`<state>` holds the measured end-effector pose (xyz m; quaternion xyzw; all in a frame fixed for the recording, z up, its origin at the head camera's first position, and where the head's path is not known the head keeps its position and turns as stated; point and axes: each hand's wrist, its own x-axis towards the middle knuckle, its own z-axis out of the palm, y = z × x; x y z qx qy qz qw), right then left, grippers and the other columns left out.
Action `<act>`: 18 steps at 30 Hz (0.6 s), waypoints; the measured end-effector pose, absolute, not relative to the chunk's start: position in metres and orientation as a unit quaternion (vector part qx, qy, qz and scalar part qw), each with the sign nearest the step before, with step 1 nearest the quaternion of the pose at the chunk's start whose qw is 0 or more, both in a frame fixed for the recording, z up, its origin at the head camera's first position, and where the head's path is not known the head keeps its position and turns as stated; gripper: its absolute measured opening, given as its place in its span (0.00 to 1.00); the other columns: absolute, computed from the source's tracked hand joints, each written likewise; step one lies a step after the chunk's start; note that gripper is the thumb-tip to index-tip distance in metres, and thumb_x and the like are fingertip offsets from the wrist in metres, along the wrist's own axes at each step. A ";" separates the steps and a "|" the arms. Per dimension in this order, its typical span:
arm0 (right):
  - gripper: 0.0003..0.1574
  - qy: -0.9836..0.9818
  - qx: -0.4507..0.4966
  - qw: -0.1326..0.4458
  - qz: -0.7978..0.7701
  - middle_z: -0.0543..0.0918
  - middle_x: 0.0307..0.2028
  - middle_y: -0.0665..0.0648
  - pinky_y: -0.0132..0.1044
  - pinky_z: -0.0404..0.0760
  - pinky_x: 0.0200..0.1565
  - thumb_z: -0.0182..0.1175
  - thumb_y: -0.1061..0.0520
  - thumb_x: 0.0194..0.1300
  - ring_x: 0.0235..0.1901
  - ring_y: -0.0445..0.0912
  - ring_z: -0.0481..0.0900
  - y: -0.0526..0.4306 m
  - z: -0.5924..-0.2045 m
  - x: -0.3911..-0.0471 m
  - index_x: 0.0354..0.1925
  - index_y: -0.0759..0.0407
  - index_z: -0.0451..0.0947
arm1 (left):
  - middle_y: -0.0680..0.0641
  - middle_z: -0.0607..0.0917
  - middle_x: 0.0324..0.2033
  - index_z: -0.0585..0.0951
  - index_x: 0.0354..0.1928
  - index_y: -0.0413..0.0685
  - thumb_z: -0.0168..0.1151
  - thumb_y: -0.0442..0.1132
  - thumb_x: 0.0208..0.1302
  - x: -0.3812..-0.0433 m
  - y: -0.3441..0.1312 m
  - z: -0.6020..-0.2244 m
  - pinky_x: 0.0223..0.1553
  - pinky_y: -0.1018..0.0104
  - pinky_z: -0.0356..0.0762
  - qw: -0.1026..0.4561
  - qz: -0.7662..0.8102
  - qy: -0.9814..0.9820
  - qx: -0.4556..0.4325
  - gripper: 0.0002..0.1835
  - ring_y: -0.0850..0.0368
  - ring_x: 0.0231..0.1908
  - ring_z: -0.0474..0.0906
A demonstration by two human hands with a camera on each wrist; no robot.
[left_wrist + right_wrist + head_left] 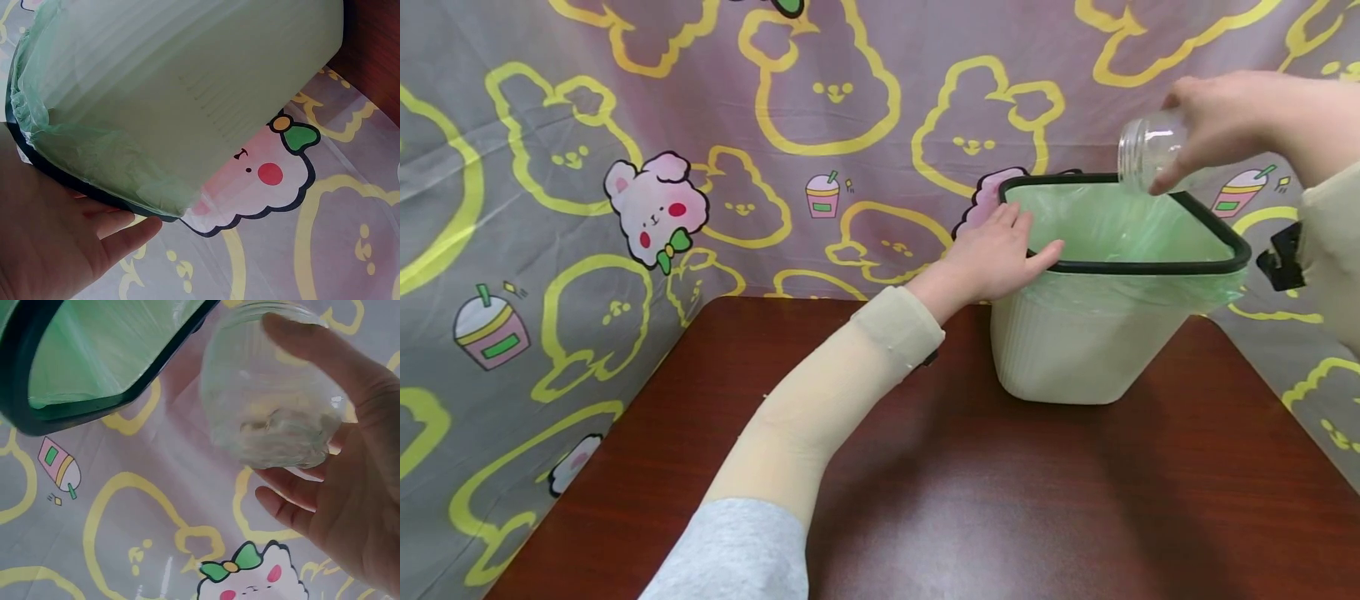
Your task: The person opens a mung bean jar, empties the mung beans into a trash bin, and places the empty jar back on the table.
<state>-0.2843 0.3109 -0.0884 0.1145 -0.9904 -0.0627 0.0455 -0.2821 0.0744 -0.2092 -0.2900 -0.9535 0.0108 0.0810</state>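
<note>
A white ribbed trash bin (pixel 1067 350) stands on the table, with a green plastic liner (pixel 1075 212) folded over its mouth under a black rim ring (pixel 1150 267). My left hand (pixel 988 258) rests on the rim's left corner, fingers fairly straight and thumb spread along the near edge. Over the bin's far right side, my right hand (pixel 1232 121) holds a clear jar (pixel 1138 154) with a threaded, lidless mouth. The jar lies tipped on its side, mouth pointing left over the bin. In the right wrist view, thumb and fingers wrap the jar (pixel 269 387); whether anything is inside, I cannot tell.
Beneath the bin is a dark reddish-brown tabletop (pixel 985 492). A grey-pink curtain (pixel 880 100) with yellow bunny outlines hangs close behind the table and along its left and right sides. A dark strap piece (pixel 1283 257) sits at the right wrist.
</note>
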 end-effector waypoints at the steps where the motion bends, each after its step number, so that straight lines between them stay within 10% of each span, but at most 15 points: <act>1: 0.65 -0.991 0.111 0.047 -0.057 0.70 0.44 0.81 0.63 0.71 0.41 0.74 0.43 0.49 0.40 0.69 0.70 0.312 -0.090 -0.284 0.62 0.84 0.50 | 0.54 0.61 0.66 0.60 0.71 0.50 0.21 0.69 0.70 -0.282 0.074 -0.209 0.63 0.70 0.56 0.080 0.010 -0.954 -0.290 0.40 0.64 0.67 0.52; 18: 0.72 -0.995 0.067 0.061 0.050 0.45 0.68 0.81 0.68 0.58 0.54 0.66 0.37 0.58 0.62 0.76 0.51 0.340 -0.101 -0.274 0.71 0.78 0.33 | 0.55 0.65 0.58 0.64 0.67 0.52 0.23 0.68 0.71 -0.282 0.074 -0.210 0.57 0.70 0.63 0.087 0.004 -0.952 -0.294 0.37 0.65 0.60 0.58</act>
